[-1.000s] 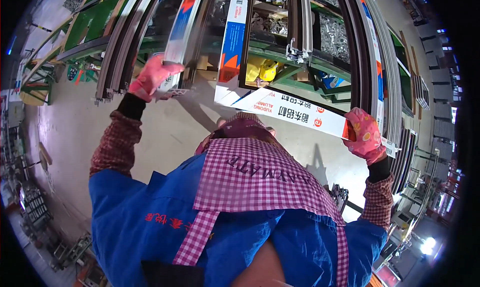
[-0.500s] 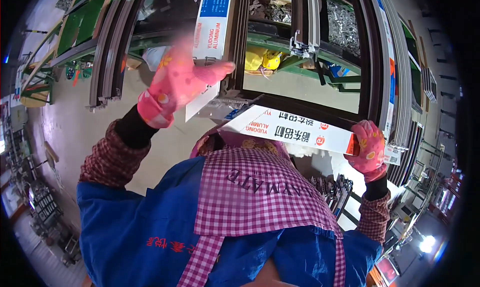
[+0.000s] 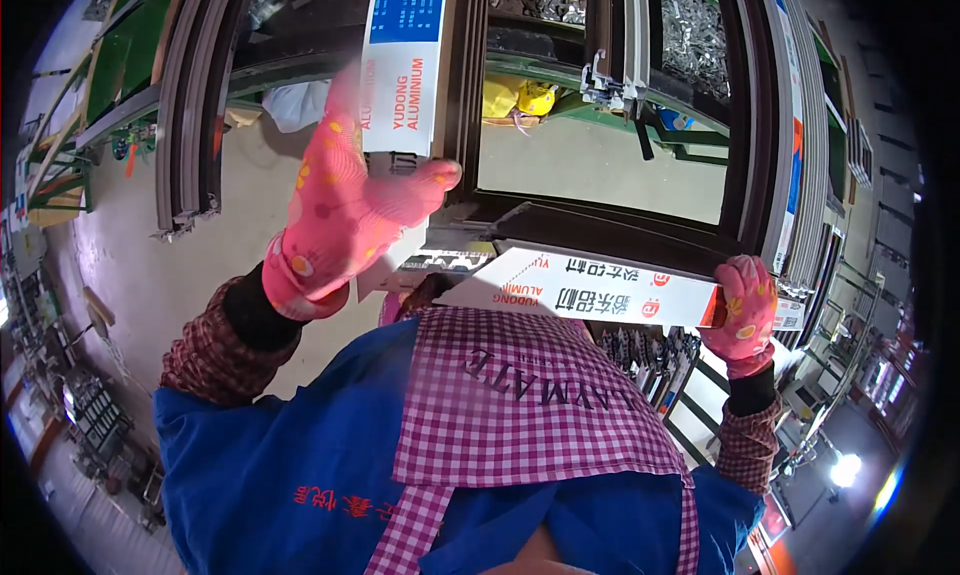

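Note:
A dark brown rectangular window-type frame (image 3: 620,221) lies in front of me, with white printed film (image 3: 600,287) along its near rail. My right hand (image 3: 742,313), in a pink patterned glove, is closed round the near right corner, fingers on top. By the near left corner is my left hand (image 3: 345,200), in a matching glove. Its palm is flat, the thumb stretches toward the frame's left rail, and the fingertips are blurred over a blue-and-white film-covered face (image 3: 405,95) of that rail. Whether it touches the film I cannot tell.
Several long brown profiles (image 3: 190,105) lie on a green rack at left, and more profiles (image 3: 818,165) stand at right. Metal offcuts (image 3: 690,35) and a yellow bag (image 3: 505,97) show through the frame. Upright short pieces (image 3: 655,360) stand near my right side.
My left hand has come slightly nearer to me, still spread. The frame's near rail sits a little closer to my body, with my right hand still on its corner.

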The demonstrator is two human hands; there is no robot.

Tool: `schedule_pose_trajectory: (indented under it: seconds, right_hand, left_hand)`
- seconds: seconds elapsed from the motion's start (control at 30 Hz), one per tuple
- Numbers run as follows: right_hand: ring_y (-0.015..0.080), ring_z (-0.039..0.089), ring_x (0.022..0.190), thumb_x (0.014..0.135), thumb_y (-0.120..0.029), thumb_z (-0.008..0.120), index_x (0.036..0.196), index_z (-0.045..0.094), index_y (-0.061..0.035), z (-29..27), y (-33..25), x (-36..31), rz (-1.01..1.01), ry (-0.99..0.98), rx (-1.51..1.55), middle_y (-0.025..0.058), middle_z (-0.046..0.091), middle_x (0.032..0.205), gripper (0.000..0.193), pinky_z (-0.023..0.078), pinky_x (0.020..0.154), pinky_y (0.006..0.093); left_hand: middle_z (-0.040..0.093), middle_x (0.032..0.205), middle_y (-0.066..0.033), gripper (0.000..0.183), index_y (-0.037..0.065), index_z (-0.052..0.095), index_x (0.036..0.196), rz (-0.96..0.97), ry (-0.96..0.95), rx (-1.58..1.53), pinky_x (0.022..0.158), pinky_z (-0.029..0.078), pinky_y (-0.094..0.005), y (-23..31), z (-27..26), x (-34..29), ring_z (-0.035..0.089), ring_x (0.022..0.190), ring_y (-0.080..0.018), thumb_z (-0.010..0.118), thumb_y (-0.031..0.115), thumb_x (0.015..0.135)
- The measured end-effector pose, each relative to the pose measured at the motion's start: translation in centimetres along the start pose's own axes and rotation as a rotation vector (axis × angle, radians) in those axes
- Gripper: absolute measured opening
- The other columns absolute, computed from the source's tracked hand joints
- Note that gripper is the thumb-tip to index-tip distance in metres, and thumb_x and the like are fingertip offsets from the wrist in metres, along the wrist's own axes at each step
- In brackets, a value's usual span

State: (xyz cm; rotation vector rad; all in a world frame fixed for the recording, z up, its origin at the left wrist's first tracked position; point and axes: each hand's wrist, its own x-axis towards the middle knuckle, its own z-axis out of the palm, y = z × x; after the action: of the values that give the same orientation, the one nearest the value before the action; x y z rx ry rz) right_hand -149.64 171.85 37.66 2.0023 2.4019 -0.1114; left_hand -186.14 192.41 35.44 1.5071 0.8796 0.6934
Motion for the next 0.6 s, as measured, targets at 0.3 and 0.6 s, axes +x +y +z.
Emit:
schedule_pose_trajectory:
  seconds: [0.3, 0.6]
  right_hand:
    - [0.0362, 0.055, 0.083, 0.052, -0.013, 0.071, 0.098, 0.053, -0.0021, -0.9, 0.8, 1.6, -0.065, -0.014, 0.044, 0.016, 0.054, 0.092, 0.05, 0.045, 0.071, 0.045]
    - [0.0376, 0.056, 0.088, 0.053, -0.013, 0.072, 0.101, 0.053, -0.0015, -0.1, 1.3, 0.9, -0.071, -0.053, 0.064, 0.0171, 0.055, 0.094, 0.053, 0.047, 0.076, 0.0472]
  left_hand:
    - [0.05, 0.124, -0.0083, 0.081, 0.001, 0.032, 0.141, -0.004, 0.078, 0.062, 0.092, 0.044, -0.0321, -0.9, 0.1, -0.1, 0.049, 0.11, -0.0156, 0.07, -0.008, 0.07]
    - [0.049, 0.129, -0.012, 0.092, 0.0, 0.024, 0.145, 0.083, 0.102, 0.176, 0.097, 0.041, -0.0339, -1.3, 0.3, -0.5, 0.049, 0.114, -0.0192, 0.076, -0.003, 0.07]
